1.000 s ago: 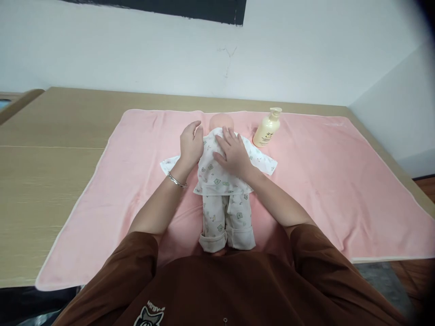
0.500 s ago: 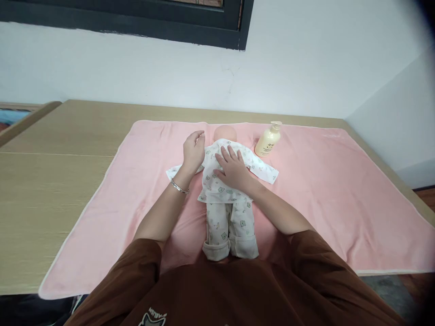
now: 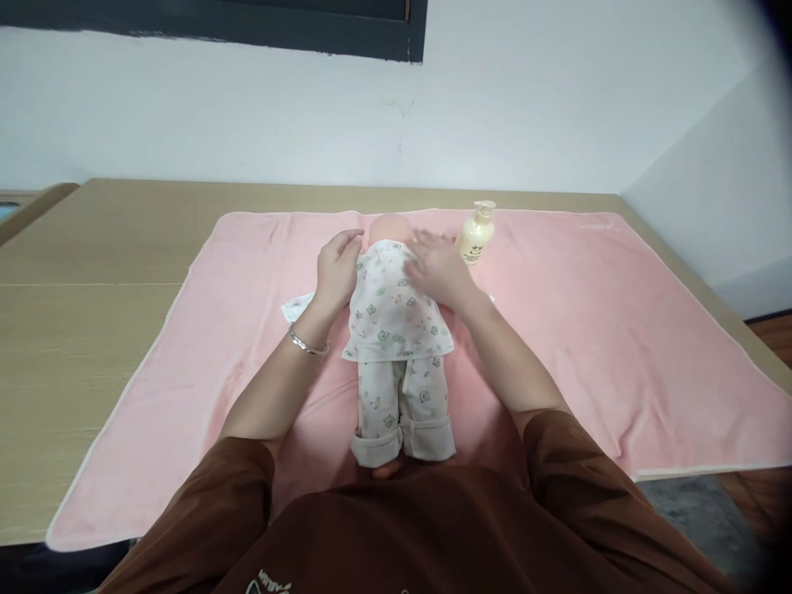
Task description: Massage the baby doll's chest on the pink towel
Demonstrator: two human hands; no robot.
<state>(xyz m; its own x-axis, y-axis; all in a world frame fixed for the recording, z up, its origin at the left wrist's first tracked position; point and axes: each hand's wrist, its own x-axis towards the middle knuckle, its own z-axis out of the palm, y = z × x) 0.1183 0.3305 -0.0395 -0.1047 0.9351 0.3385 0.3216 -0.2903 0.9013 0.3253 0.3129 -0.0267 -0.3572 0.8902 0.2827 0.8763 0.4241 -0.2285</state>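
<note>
A baby doll (image 3: 391,228) lies on a pink blanket, its head away from me. It wears a white printed top (image 3: 396,318) and white printed trousers (image 3: 379,402) with rolled cuffs. My left hand (image 3: 337,268), with a silver bangle on the wrist, is beside the doll's left-side shoulder in the picture, fingers loosely curved and partly apart, nothing seen in it. My right hand (image 3: 438,266) is over the other shoulder near the head, fingers spread and a little blurred, holding nothing. It covers part of the sleeve there.
A pale yellow pump bottle (image 3: 476,237) stands on the blanket just beyond my right hand. The pink blanket (image 3: 594,330) lies over a wooden table (image 3: 80,346). A white wall (image 3: 525,99) and a dark frame (image 3: 278,25) are behind.
My right hand has moved from the middle of the doll's top up to its shoulder, near the head. My left hand stays beside the opposite shoulder. The camera view has shifted slightly.
</note>
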